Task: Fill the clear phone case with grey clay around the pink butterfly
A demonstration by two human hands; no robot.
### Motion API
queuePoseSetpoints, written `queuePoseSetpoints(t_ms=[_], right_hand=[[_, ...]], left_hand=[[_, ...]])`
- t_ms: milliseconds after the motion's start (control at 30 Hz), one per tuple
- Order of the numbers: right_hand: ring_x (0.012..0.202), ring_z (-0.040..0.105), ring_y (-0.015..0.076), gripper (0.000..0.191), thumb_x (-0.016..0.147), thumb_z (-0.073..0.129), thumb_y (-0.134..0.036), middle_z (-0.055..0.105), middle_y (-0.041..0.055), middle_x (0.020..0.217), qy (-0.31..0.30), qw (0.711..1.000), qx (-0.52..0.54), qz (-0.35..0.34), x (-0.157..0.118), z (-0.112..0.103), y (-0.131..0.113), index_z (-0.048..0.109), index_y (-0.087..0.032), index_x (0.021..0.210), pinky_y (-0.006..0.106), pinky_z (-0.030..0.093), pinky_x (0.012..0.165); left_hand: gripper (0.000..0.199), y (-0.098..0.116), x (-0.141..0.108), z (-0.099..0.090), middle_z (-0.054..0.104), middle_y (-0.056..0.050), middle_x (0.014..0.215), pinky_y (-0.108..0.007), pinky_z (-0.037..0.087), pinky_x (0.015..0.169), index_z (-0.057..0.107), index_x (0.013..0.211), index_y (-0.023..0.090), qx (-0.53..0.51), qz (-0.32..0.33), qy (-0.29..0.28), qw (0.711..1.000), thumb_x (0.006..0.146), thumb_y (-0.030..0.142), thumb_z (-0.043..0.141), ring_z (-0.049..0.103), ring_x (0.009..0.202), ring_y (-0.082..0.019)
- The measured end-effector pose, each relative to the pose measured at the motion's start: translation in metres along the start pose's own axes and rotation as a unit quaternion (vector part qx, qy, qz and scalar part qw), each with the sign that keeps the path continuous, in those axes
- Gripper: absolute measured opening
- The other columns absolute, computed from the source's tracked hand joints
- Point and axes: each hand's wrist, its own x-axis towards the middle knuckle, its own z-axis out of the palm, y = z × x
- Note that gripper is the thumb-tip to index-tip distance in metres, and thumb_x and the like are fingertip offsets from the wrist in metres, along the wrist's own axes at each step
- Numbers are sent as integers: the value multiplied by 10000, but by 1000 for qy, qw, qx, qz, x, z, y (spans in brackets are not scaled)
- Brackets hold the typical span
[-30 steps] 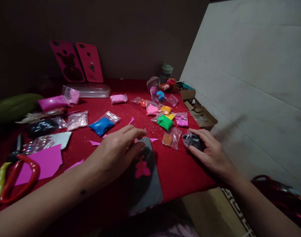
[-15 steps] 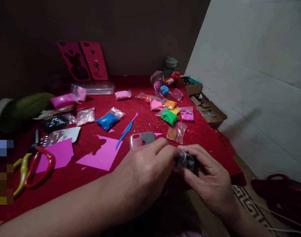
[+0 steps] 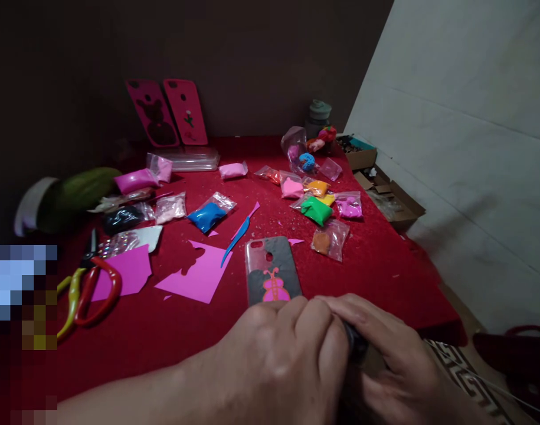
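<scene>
My right hand (image 3: 398,354) is closed around a dark packet (image 3: 356,344), most of which its fingers cover. Pressed against it, my left hand (image 3: 287,354) has its fingers curled at the same packet; its fingertips are hidden. Just beyond my left hand lies a phone case (image 3: 274,260), partly clear and partly coated in dark grey, with a pink and orange butterfly figure (image 3: 275,286) on it. A blue plastic tool (image 3: 235,241) rests partly on a cut pink sheet (image 3: 199,274).
Pliers with red and yellow handles (image 3: 90,283) lie at the left near another pink sheet (image 3: 128,271). Bags of coloured clay, including blue (image 3: 208,216) and green (image 3: 316,211), are on the red table (image 3: 172,348). Two pink cases (image 3: 185,112) stand behind; cardboard boxes (image 3: 398,206) sit right.
Both hands have moved lower and closer to me, still together at the dark packet. More of the phone case and its butterfly now shows. The view has shifted slightly.
</scene>
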Motion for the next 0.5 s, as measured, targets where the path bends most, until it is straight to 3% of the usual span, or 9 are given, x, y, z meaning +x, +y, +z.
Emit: queuePoseSetpoints(t_ms=[100, 233, 367, 500], right_hand=[[681, 612, 156, 201, 795, 537, -62, 634, 32, 754, -15, 999, -8, -29, 6, -7, -2, 534, -202, 940, 250, 537, 638], [619, 568, 156, 247, 701, 490, -12, 598, 24, 698, -2, 999, 10, -44, 10, -12, -2, 485, -215, 844, 262, 495, 591], [647, 569, 131, 169, 743, 547, -44, 589, 11, 724, -44, 994, 91, 47, 12, -13, -2, 542, -199, 809, 223, 481, 604], [659, 528, 100, 38, 817, 625, -152, 560, -10, 747, -108, 947, 247, 175, 16, -15, 2, 611, -180, 840, 197, 449, 599]], left_hand=[[249, -1, 4, -4, 670, -50, 815, -294, 479, 531, 589, 1010, 150, -47, 10, -19, 999, 937, 113, 354, 592, 640, -191], [273, -3, 7, -5, 645, -60, 828, -287, 426, 502, 576, 986, 165, -91, -14, -19, 996, 974, 155, 304, 557, 644, -186], [317, -9, 2, 0, 608, -23, 823, -254, 414, 543, 588, 950, 183, -161, -66, 30, 984, 1004, 180, 276, 544, 674, -146], [136, -17, -1, 12, 587, 31, 784, -197, 412, 562, 581, 876, 191, -210, -82, 89, 970, 951, 141, 479, 540, 625, -81]])
